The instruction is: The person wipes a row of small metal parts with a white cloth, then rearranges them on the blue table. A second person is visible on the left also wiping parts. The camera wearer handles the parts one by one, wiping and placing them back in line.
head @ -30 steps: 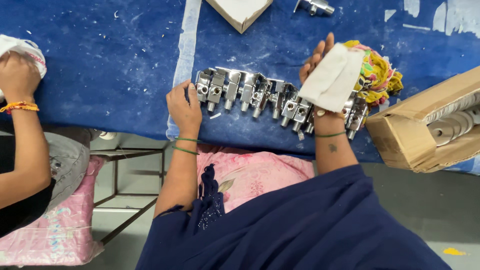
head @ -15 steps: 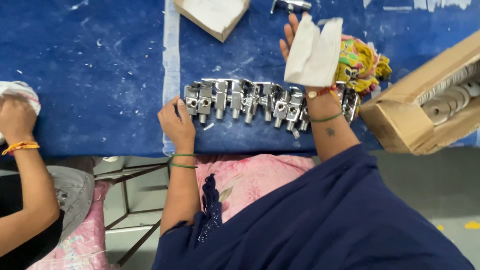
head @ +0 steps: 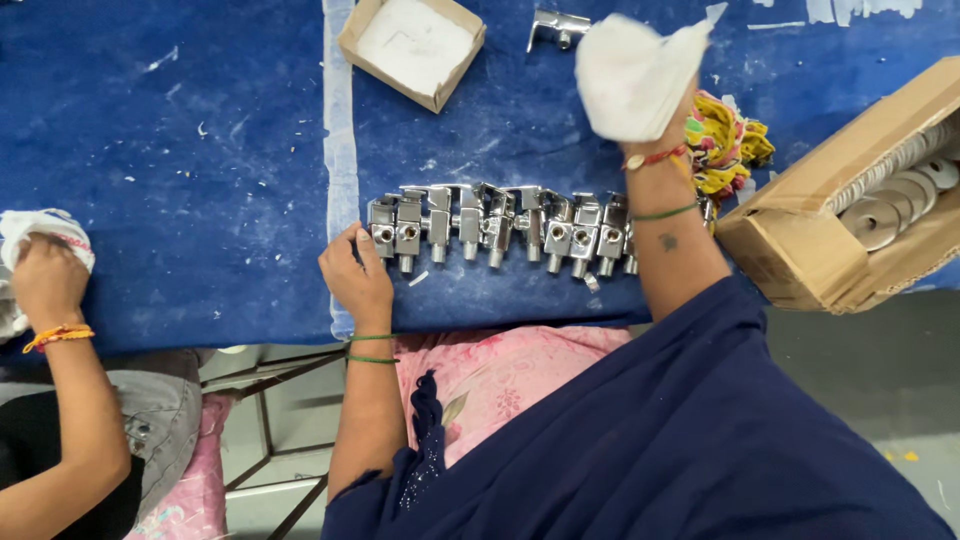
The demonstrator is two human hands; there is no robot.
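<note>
A row of shiny metal valves (head: 500, 228) lies on a blue cloth table (head: 200, 150). The valves are silver and smooth, with blocky bodies, short round pipes and small holes that look orange inside. They sit side by side, touching each other, and the row runs from the left hand across to the right arm.

The left hand (head: 357, 277) rests at the near edge of the table, at the left end of the row. Its fingers are bent and only partly open, and the fingertips touch the first valve. It does not grip anything.

The right hand (head: 640, 100) is lifted above the table, past the far side of the row. It is closed around a soft, crumpled white rag (head: 632, 72), which hides most of the fingers.

Just right of the right wrist sits a bundle of bright rags (head: 727, 143), yellow, pink and green. Further right is an open brown cardboard box (head: 800, 240) with flat, round metal discs (head: 890, 205) inside. Beyond the left hand lies a small, square cardboard tray (head: 412, 47). One more single valve (head: 558, 26) lies just left of the white rag.

Far to the left, another person's hand (head: 42, 280) holds a white cloth (head: 35, 225).
</note>
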